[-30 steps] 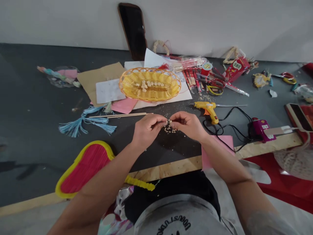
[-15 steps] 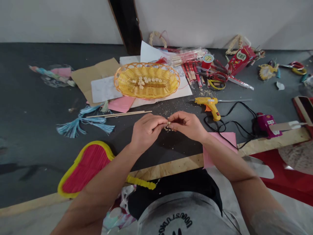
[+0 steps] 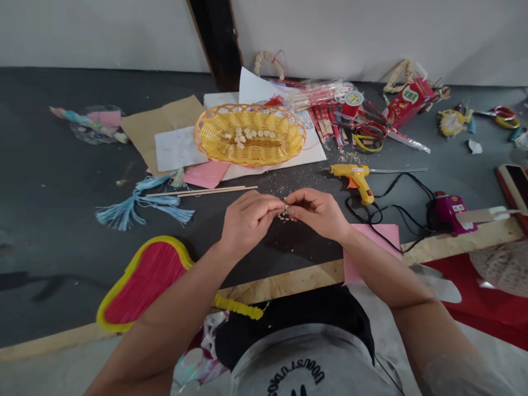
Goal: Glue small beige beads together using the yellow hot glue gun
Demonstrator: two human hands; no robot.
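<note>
Over the middle of the dark table, my left hand (image 3: 251, 220) and my right hand (image 3: 315, 212) meet at their fingertips. Both are closed in a pinch around a small cream-coloured piece (image 3: 285, 209), mostly covered by the fingers. Loose cream bits (image 3: 283, 217) lie on the table just under the fingertips. Beyond the hands stands a yellow woven basket (image 3: 210, 154) with several small cream flower-shaped clusters (image 3: 247, 135) in it.
To the right lie a yellow glue gun (image 3: 350, 170), its black cord and a purple power block (image 3: 454, 214). Thin sticks (image 3: 202, 191) and a blue tassel (image 3: 127, 206) are at left. A red-and-yellow fan (image 3: 148, 280) rests by my left forearm. Scissors (image 3: 371, 132) lie further back.
My hands stay together in almost the same place, with slight finger movement around the small piece. The whole view has shifted a little; nothing else has visibly moved.
</note>
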